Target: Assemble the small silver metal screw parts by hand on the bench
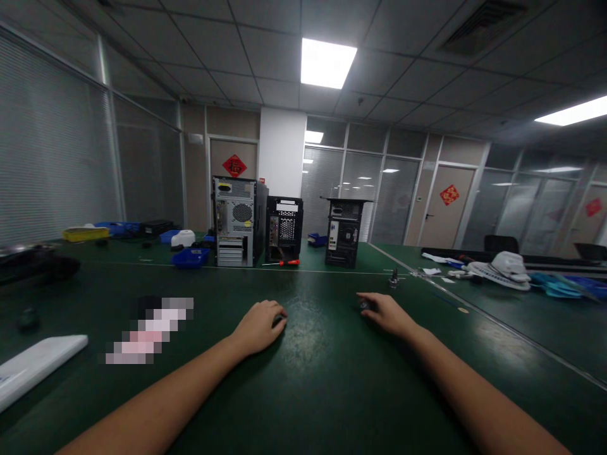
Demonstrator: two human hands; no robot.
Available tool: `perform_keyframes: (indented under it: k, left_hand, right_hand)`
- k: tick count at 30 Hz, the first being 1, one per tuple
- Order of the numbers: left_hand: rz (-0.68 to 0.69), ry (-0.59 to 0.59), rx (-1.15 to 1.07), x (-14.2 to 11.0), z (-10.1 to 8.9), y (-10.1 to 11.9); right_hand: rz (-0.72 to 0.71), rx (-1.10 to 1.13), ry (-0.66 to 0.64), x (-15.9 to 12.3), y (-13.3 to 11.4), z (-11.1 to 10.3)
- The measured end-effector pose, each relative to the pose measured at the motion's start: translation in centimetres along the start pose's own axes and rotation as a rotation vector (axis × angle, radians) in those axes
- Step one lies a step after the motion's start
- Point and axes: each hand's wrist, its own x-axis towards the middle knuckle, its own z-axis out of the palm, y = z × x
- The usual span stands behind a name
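Note:
My left hand (260, 325) rests on the green tabletop (303, 398), its fingers bent loosely and the thumb a little apart. A dark gap shows between thumb and fingers, with no held thing visible there. Across from it, my right hand (386, 313) lies on the table with forefinger and thumb curved round a small dark object (365, 304), too dim to name. Beyond the hands stand a large computer case (234, 221), a smaller black case (284, 227) and another black case (344, 234) with a flat dark panel on top. A red-handled screwdriver (288, 262) lies before the middle one.
Past my right hand stands a small metallic part (393, 278). Blue trays (190, 257) and a yellow tray (85, 234) are at the back left. A white slab-like object (42, 363) lies at near left, beside a pixelated patch. A white hat (505, 272) sits at right.

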Motion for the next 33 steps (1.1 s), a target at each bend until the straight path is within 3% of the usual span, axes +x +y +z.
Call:
perform_keyframes:
  k: [6,10,20,28,33]
  left_hand:
    - [0.117,-0.071,-0.084,-0.6,-0.5,4.0]
    - [0.210,-0.118,-0.088,-1.1,-0.8,5.7]
    - [0.217,-0.098,-0.136,-1.0,-0.9,6.0]
    - [0.165,-0.058,-0.089,-0.7,-0.6,4.9]
    - [0.210,-0.080,-0.136,-0.8,-0.4,5.2]
  right_hand:
    - [-0.300,-0.043,-0.123,-0.1,-10.7,2.7]
    - [-0.459,-0.068,-0.139,-0.8,-14.2,3.9]
    - [-0.569,-0.040,-0.147,-1.3,-14.3,3.9]
    - [-0.443,0.097,-0.023,-1.0,-13.1,4.4]
    - [-0.461,0.167,-0.018,-1.4,-14.2,4.5]
